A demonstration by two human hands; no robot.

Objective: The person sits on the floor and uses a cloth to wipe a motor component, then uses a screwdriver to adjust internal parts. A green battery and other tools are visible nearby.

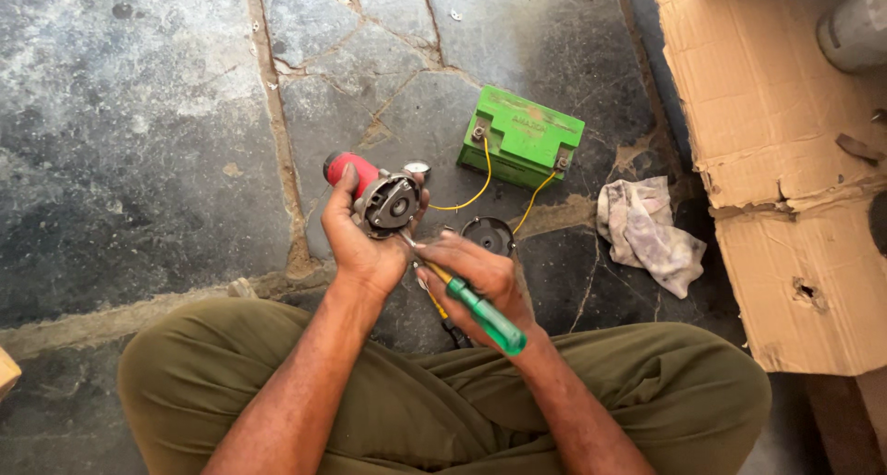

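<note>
Your left hand [362, 244] grips the red-ended motor [379, 198] at frame centre, fingers closed around it, while your right hand [476, 276] clamps the green screwdriver [480, 313], its tip at the motor's edge. Open stone floor [129, 142] fills the left; a green box-shaped battery [522, 138] sits upper centre, a rag [647, 235] and cardboard [785, 161] crowd the right.
</note>
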